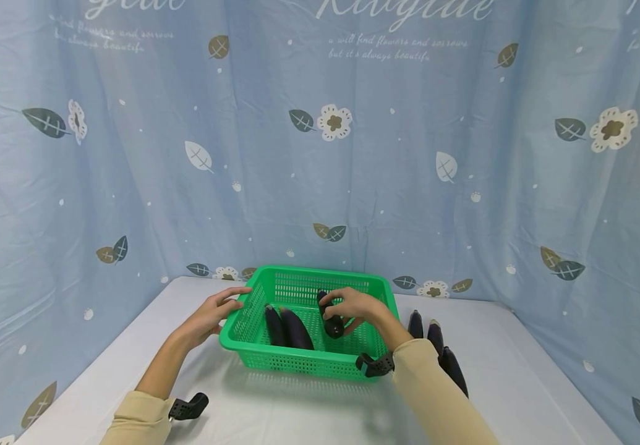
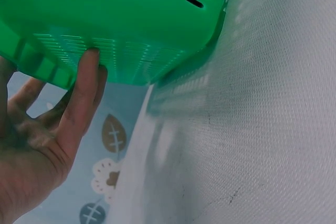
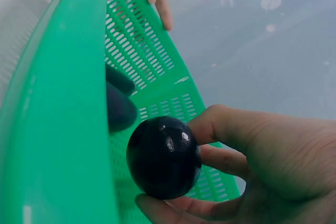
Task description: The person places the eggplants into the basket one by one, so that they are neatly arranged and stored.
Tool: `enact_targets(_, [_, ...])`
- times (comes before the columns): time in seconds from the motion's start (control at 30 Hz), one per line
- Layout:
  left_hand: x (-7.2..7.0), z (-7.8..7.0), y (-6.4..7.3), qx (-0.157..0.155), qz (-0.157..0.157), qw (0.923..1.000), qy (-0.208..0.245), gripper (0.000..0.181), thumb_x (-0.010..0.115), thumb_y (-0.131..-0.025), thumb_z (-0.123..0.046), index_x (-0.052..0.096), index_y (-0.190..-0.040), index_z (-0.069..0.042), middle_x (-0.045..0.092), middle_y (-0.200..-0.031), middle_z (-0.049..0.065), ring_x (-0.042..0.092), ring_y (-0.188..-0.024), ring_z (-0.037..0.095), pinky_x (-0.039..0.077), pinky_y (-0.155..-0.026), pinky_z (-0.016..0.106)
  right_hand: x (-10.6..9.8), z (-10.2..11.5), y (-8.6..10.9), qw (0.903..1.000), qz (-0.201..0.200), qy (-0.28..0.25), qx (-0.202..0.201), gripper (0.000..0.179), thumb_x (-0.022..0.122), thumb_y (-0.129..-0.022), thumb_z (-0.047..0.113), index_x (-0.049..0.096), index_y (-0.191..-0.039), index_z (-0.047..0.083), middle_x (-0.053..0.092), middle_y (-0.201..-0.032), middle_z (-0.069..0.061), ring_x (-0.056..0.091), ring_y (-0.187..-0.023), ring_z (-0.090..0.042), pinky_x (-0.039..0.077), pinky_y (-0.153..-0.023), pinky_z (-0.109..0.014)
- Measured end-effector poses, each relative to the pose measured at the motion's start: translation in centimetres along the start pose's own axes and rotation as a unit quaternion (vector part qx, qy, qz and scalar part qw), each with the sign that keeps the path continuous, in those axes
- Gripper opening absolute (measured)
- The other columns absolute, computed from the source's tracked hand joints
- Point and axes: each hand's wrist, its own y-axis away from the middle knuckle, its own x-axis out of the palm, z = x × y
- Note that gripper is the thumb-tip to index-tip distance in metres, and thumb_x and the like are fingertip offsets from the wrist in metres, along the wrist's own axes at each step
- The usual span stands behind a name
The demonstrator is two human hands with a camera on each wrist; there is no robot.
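Beige cloth sleeves [image 1: 439, 386] end at the wrists, each with a small matte-black perforated device [image 1: 188, 408] below it. Under them spreads a white table [image 1: 520, 371], finely woven in texture. Beside the right forearm lie three slim, dark eggplants [image 1: 435, 337]. The left hand [image 1: 204, 316] holds the left rim of the green basket [image 1: 297, 360], some fingers over the lip, others against the outer wall. The basket is rectangular plastic with rounded corners and slotted sides. The right hand [image 1: 355, 306] pinches a glossy, nearly black eggplant [image 3: 164, 158] inside the basket, its round end toward the wearer. Left of it, two smooth, tapering eggplants [image 1: 297, 330] lie side by side in the basket. Behind hangs a softly creased blue curtain [image 1: 275, 185] printed with leaves, flowers and script.
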Motion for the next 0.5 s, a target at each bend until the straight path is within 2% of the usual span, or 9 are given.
enact_targets(0.27, [0.03, -0.07, 0.02, -0.001, 0.000, 1.0000, 0.000, 0.052, 0.054, -0.100, -0.039, 0.040, -0.149, -0.026, 0.035, -0.155, 0.018, 0.047, -0.134, 0.041, 0.059, -0.071, 0.047, 0.08, -0.08, -0.24, 0.9999, 0.008, 0.006, 0.009, 0.044, 0.068, -0.091, 0.021, 0.060, -0.134, 0.016, 0.055, -0.131, -0.015, 0.066, -0.094, -0.030, 0.059, -0.079, -0.050])
enact_targets(0.5, [0.05, -0.10, 0.06, 0.000, -0.003, 1.0000, -0.001, 0.051, 0.054, -0.101, -0.038, 0.040, -0.149, -0.026, 0.033, -0.156, 0.018, 0.041, -0.138, 0.045, 0.058, -0.072, 0.047, 0.19, 0.00, -0.58, 0.9995, 0.024, -0.007, 0.017, 0.044, 0.068, -0.091, 0.020, 0.060, -0.134, 0.017, 0.051, -0.135, -0.016, 0.064, -0.100, -0.033, 0.059, -0.079, -0.049])
